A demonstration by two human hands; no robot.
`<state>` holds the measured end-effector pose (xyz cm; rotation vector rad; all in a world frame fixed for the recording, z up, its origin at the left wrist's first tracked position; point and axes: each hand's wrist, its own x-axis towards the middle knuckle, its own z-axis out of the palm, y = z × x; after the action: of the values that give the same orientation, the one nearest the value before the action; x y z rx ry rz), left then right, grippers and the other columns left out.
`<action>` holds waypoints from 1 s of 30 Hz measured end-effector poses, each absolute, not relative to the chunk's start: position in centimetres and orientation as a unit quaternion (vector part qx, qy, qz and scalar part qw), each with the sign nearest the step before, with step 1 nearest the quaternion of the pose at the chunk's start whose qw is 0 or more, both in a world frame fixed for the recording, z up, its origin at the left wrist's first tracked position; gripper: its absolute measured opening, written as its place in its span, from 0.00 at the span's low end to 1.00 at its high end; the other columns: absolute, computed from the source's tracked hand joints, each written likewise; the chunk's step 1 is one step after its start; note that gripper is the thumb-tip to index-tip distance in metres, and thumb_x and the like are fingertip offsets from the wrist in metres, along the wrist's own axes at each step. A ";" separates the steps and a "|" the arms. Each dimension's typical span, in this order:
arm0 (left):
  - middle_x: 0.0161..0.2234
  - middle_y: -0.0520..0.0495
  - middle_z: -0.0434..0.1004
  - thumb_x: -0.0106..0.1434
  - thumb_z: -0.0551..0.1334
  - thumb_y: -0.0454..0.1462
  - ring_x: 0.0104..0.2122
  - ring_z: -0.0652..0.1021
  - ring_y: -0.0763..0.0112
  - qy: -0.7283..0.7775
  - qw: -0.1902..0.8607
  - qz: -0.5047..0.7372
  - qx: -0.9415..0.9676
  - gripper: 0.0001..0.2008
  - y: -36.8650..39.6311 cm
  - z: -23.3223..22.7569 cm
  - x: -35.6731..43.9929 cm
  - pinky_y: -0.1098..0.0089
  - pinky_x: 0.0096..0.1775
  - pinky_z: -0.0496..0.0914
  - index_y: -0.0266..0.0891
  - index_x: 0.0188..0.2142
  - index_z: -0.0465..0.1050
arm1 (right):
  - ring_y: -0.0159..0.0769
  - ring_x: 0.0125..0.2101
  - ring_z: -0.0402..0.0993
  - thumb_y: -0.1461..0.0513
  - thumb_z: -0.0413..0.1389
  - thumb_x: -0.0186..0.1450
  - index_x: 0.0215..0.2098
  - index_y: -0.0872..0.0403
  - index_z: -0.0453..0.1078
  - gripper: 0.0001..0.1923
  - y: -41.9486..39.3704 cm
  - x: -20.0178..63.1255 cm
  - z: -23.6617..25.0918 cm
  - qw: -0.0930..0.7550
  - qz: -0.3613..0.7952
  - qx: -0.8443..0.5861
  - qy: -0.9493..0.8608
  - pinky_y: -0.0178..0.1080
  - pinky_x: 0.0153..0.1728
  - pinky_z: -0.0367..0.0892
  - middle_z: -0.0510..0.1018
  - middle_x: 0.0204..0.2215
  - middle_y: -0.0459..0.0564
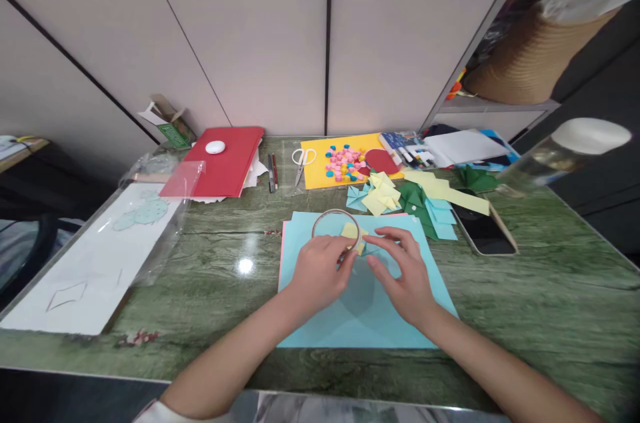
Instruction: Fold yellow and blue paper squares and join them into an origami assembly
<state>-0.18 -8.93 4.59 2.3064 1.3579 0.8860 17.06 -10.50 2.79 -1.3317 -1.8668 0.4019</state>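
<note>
My left hand (321,271) is closed on a roll of tape (336,212), gripping its near right edge, with the ring standing tilted above light blue paper sheets (320,330). My right hand (404,270) is just to the right, fingers spread and thumb apart, its index fingertip at the edge of the roll. A small folded yellow paper (349,231) shows through and beside the ring; whether a hand touches it I cannot tell. Just beyond the sheets lie yellow folded paper pieces (383,193) and green folded paper (415,204).
Pink, blue and yellow little pieces (345,160) lie on a yellow sheet (315,173) at the back. Scissors (302,162), pens (273,173) and a red folder (225,166) are left of it. A phone (485,226) and a clear bottle (545,156) stand right. A drawing (95,263) lies far left.
</note>
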 end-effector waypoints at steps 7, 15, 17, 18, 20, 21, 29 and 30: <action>0.26 0.49 0.75 0.60 0.56 0.37 0.27 0.73 0.69 0.480 0.139 0.301 0.812 0.07 -9.0 4.7 -0.3 0.67 0.34 0.65 0.38 0.36 0.71 | 0.40 0.42 0.65 0.61 0.53 0.62 0.59 0.47 0.52 0.28 -10.0 17.4 3.1 0.399 0.132 -0.525 -0.740 0.46 0.43 0.58 0.66 0.45 0.53; 0.23 0.49 0.74 0.60 0.55 0.36 0.25 0.72 0.69 0.461 0.078 0.294 0.834 0.07 -9.1 4.3 0.1 0.68 0.30 0.62 0.38 0.33 0.71 | 0.38 0.35 0.67 0.65 0.59 0.57 0.33 0.48 0.72 0.07 -9.9 17.5 3.5 0.413 -0.024 -0.467 -0.782 0.44 0.37 0.55 0.76 0.31 0.46; 0.22 0.49 0.73 0.59 0.55 0.35 0.24 0.72 0.69 0.447 0.047 0.296 0.843 0.06 -9.2 4.2 0.2 0.68 0.29 0.61 0.38 0.31 0.71 | 0.38 0.34 0.67 0.65 0.60 0.56 0.29 0.49 0.72 0.04 -9.9 17.4 3.6 0.411 -0.020 -0.470 -0.781 0.44 0.37 0.54 0.76 0.30 0.46; 0.21 0.50 0.73 0.59 0.55 0.34 0.24 0.72 0.69 0.440 0.035 0.297 0.847 0.06 -9.2 4.1 0.2 0.68 0.29 0.61 0.38 0.30 0.71 | 0.38 0.34 0.67 0.64 0.61 0.55 0.28 0.50 0.71 0.03 -9.9 17.3 3.6 0.411 -0.016 -0.471 -0.780 0.44 0.37 0.55 0.76 0.30 0.46; 0.21 0.50 0.73 0.59 0.55 0.34 0.24 0.71 0.70 0.430 0.021 0.298 0.852 0.06 -9.2 4.1 0.2 0.68 0.29 0.61 0.38 0.29 0.70 | 0.38 0.35 0.67 0.64 0.61 0.55 0.28 0.51 0.71 0.03 -10.0 17.4 3.7 0.413 -0.007 -0.475 -0.777 0.44 0.37 0.55 0.76 0.30 0.47; 0.21 0.50 0.73 0.58 0.55 0.34 0.24 0.71 0.70 0.428 0.021 0.299 0.853 0.06 -9.2 4.1 0.2 0.68 0.29 0.61 0.38 0.29 0.70 | 0.38 0.35 0.68 0.64 0.61 0.55 0.30 0.51 0.71 0.04 -10.0 17.4 3.7 0.416 -0.003 -0.478 -0.774 0.44 0.37 0.56 0.76 0.30 0.47; 0.20 0.50 0.71 0.58 0.56 0.35 0.23 0.70 0.70 0.446 0.046 0.305 0.840 0.06 -9.3 4.0 0.2 0.68 0.28 0.60 0.38 0.28 0.70 | 0.38 0.34 0.68 0.65 0.61 0.55 0.35 0.45 0.73 0.10 -9.9 17.8 3.6 0.401 -0.062 -0.459 -0.790 0.44 0.36 0.55 0.78 0.31 0.45; 0.20 0.50 0.71 0.58 0.56 0.35 0.23 0.70 0.70 0.444 0.043 0.306 0.841 0.06 -9.3 4.0 0.2 0.68 0.28 0.60 0.38 0.28 0.70 | 0.38 0.34 0.68 0.65 0.61 0.55 0.34 0.45 0.73 0.09 -9.9 17.8 3.6 0.400 -0.069 -0.460 -0.790 0.45 0.36 0.54 0.78 0.30 0.44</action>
<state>0.22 -9.32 3.98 2.5717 1.3588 0.9344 17.78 -9.88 3.57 -1.1633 -1.9971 -0.1746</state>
